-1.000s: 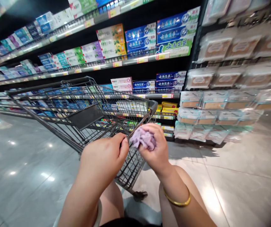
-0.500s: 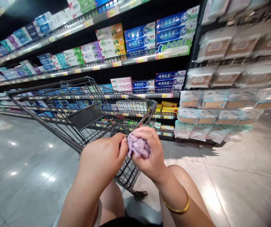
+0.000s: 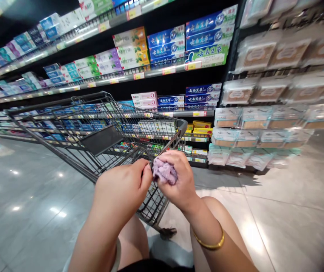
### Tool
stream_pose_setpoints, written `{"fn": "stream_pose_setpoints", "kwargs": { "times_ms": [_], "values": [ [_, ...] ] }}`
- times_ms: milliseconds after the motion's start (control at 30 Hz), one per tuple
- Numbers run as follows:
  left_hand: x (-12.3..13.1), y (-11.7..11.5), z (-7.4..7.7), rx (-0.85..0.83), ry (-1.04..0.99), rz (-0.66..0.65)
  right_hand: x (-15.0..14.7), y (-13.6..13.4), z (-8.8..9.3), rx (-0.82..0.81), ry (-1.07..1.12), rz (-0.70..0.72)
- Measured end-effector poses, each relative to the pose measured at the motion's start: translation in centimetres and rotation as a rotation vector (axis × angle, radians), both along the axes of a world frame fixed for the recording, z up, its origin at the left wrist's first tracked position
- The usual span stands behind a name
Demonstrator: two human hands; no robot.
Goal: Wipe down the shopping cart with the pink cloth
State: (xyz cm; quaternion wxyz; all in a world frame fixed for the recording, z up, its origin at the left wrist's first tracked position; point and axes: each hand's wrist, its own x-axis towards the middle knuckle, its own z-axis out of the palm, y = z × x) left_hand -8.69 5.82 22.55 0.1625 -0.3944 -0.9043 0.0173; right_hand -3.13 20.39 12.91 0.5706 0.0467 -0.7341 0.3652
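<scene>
A crumpled light purple cloth [image 3: 165,171] is bunched in my right hand [image 3: 181,181], whose fingers curl round its top and right side. Just to its left, my left hand [image 3: 125,185] is closed with the thumb against the curled fingers, near the cart's front edge. Whether anything is inside that hand is hidden from view. The two hands are close together, the left one's fingertips beside the cloth. Behind and below them stands a dark wire shopping cart [image 3: 102,138]. A gold bangle [image 3: 212,241] circles my right wrist.
Store shelves [image 3: 94,81] with toothpaste boxes [image 3: 166,48] run along the back. At the right, packets [image 3: 255,117] hang in several rows. Both bare knees are below the hands, over a glossy tiled floor [image 3: 37,196]. A cart wheel [image 3: 167,233] lies between the knees.
My right hand has shifted very slightly up and left with the cloth, which looks more tightly bunched. My left hand and the cart look nearly the same.
</scene>
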Motion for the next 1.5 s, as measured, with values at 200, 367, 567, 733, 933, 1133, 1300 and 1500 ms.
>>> {"fn": "stream_pose_setpoints", "kwargs": {
  "times_ms": [200,367,567,733,933,1133,1300,1500],
  "values": [
    [-0.1,0.2,-0.1,0.006,0.004,0.0,-0.2,-0.1,-0.3,-0.058,-0.024,-0.049],
    [0.0,0.0,0.0,0.002,0.007,0.0,0.3,-0.2,0.3,0.03,0.001,0.031],
    [-0.1,0.0,-0.1,0.013,0.012,-0.005,0.4,0.1,0.4,-0.056,0.005,-0.053],
    [0.0,-0.1,0.1,0.001,-0.002,0.005,0.4,-0.4,0.4,0.02,0.015,0.018],
    [0.2,0.0,-0.2,0.042,0.019,0.004,-0.1,-0.3,0.0,-0.055,-0.02,-0.054],
    [0.4,-0.9,-1.9,0.302,0.248,-0.138,-0.2,0.1,-0.1,-0.012,-0.011,-0.018],
    [0.1,-1.8,-3.0,0.416,0.255,-0.241,-0.1,0.4,-0.2,-0.087,-0.045,-0.028],
    [-0.8,-1.1,-4.4,0.59,0.515,-0.222,0.0,-0.5,0.0,0.005,-0.02,0.087]
  ]
}}
